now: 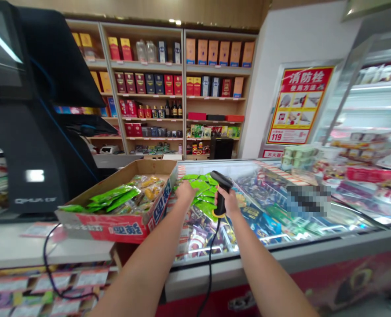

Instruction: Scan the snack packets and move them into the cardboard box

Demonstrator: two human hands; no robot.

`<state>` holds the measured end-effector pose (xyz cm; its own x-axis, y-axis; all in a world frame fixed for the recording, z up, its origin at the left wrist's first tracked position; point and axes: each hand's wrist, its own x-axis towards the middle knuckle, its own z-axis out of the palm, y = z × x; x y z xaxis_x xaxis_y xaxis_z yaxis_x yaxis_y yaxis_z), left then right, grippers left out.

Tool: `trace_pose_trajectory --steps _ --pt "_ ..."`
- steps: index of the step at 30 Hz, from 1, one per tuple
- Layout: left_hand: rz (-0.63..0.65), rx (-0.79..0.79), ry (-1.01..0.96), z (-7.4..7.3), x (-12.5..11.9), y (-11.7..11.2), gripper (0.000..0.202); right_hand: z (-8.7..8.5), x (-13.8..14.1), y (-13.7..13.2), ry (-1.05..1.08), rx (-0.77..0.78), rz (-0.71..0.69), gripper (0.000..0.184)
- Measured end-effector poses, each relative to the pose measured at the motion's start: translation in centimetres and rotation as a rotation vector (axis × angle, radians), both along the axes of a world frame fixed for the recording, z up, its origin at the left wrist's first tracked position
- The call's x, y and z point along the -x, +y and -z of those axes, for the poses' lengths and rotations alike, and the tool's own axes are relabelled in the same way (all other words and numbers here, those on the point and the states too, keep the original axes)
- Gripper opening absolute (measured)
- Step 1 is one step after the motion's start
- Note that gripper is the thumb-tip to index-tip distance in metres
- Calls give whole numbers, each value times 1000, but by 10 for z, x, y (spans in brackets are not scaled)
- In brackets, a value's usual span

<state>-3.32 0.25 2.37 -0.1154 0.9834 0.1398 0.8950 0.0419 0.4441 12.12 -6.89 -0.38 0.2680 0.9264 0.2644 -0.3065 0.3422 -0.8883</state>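
Observation:
My left hand (186, 192) reaches over the chest freezer's glass lid and rests on a pile of green snack packets (203, 193), just past the corner of a cardboard carton (126, 229). My right hand (228, 203) grips a black corded handheld barcode scanner (222, 185) with its nose tilted up, close to the same green packets. More green and yellow packets (116, 198) lie in the open carton. The scanner's black cable (211, 264) hangs down past the freezer's front edge.
A black checkout terminal (40, 132) stands on the white counter (13, 246) at left, with a thin black cable (48, 259) hanging over the edge. The chest freezer (281, 264) holds colourful packages. Shelves of boxed liquor (182, 83) stand behind it, and a lit display case (370, 110) stands at right.

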Motion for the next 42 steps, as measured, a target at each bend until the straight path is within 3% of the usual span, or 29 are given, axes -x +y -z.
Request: trace_pose_trajectory --steps 6,12,14,18,21,25,33,42 --pt "5 -85 -5 11 1 0 50 -1 1 0 -57 4 -25 32" --pt "14 -169 -110 12 14 -5 49 -3 -1 -1 -129 27 -72 32" --pt "30 -222 -269 14 20 -3 40 -4 -3 -2 -152 41 -91 32" --pt "93 -334 -775 29 33 6 9 -5 -7 -4 -218 58 -133 29" --pt "72 -440 -933 44 41 10 4 -5 -9 -4 -262 67 -180 27" --pt "13 -511 -931 52 44 7 4 -4 -10 -4 -283 81 -193 27" --pt "35 -543 -850 38 39 -6 3 -3 -9 -4 -320 111 -253 28" --pt "22 -471 -805 32 38 -13 6 -1 -10 -3 -319 132 -243 30"
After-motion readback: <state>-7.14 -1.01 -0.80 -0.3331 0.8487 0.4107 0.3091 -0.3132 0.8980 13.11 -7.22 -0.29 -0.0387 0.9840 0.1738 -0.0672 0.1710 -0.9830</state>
